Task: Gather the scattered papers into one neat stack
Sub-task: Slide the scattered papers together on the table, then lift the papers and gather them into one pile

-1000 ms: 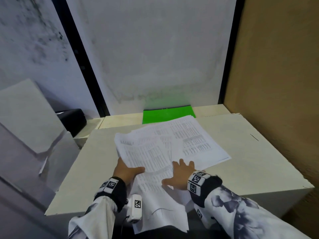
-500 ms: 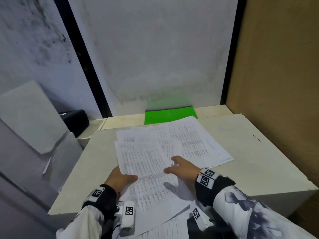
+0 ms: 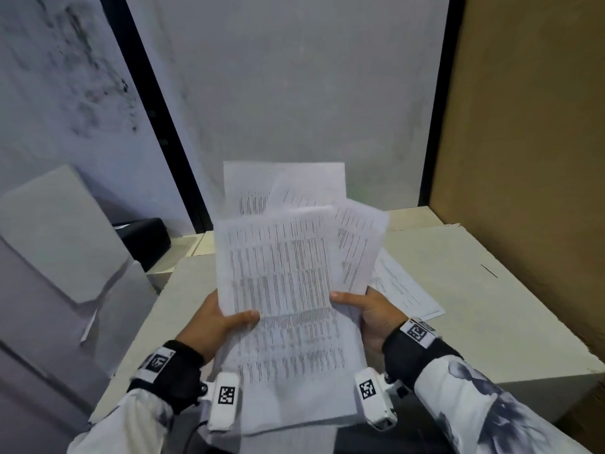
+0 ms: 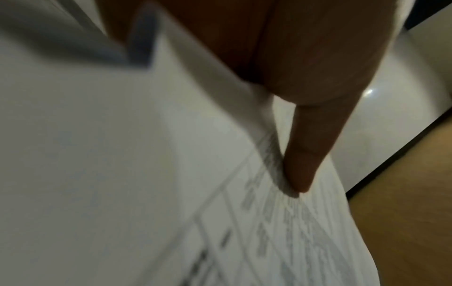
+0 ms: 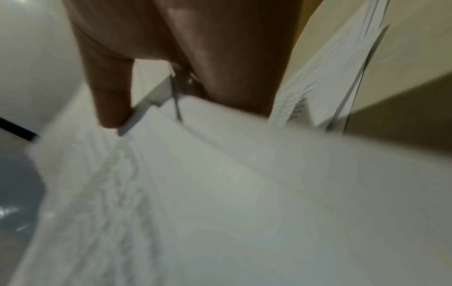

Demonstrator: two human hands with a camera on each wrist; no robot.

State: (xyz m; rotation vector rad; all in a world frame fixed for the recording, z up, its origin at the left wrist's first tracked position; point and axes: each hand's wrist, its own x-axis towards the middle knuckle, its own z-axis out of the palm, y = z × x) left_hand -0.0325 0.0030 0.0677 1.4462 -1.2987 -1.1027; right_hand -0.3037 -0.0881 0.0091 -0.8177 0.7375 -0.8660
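I hold a loose bunch of printed papers upright in front of me, above the table; the sheets fan out unevenly at the top. My left hand grips the bunch's left edge, thumb lying on the front sheet. My right hand grips the right edge, thumb on the front, other fingers hidden behind the papers. More printed sheets still lie flat on the table, to the right of my right hand and also seen edge-on as sheets in the right wrist view.
A brown board wall stands along the table's right side. Grey-white panels close off the back. To the left are pale slabs and a black object below table level.
Both hands have lifted the papers off the table and tilted them upright toward me. Before, the sheets lay spread flat under my hands. The green sheet at the back is now hidden.
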